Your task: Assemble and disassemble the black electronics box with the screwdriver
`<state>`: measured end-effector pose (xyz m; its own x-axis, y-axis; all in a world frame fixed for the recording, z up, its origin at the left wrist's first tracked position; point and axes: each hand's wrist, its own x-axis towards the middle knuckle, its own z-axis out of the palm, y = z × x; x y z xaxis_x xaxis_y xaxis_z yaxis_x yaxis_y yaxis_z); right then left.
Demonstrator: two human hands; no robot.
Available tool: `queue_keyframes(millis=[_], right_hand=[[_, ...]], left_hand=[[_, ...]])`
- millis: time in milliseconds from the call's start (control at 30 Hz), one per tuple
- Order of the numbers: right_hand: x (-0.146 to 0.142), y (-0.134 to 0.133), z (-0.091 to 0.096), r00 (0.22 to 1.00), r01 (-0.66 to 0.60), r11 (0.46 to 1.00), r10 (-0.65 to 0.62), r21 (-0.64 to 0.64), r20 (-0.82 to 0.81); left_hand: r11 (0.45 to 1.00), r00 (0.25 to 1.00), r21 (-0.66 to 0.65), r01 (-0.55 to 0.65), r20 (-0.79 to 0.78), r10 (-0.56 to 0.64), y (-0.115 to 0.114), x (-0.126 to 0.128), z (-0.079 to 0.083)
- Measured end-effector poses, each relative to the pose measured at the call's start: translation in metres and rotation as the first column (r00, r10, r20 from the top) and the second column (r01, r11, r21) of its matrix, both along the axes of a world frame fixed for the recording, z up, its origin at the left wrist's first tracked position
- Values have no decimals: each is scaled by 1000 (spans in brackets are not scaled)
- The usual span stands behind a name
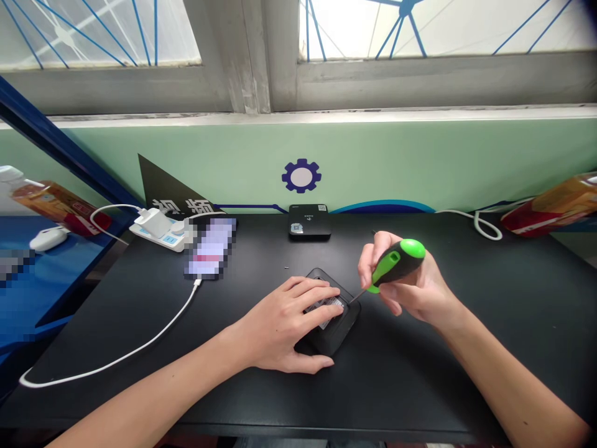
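A small black box with a printed label lies on the dark table, turned at an angle. My left hand rests over its left part, fingers spread and laid on the top, thumb stretched out along the near side. In my right hand is a screwdriver with a black and green handle, the fingers closed round it. Its thin shaft slants down to the left, and the tip meets the box near its right corner. Part of the label is hidden under my left fingers. A tiny screw-like piece lies beyond the box.
Against the green wall sits another black box. A phone with a white cable lies at the left, beside a white power strip with a charger. Drink bottles stand at the left and right.
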<state>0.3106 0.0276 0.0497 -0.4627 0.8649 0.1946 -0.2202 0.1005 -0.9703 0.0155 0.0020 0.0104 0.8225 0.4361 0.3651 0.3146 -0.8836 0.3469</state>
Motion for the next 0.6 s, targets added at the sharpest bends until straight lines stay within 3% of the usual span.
queue_keyframes(millis=[267,467,600], right_hand=[[-2,1,0,995,-70,997,68,-20,-67],[-2,0,-5,1000,3,998,-5,-57,-23],[-1,0,-2,999,34,999,-34,-10,30]], left_hand=[[1000,1000,-9,-2,-9,2,0,0,-1],[1000,1000,3,-3,3,3,-1,0,0],[1000,1000,-5,-3,-1,3,-1,1,0]])
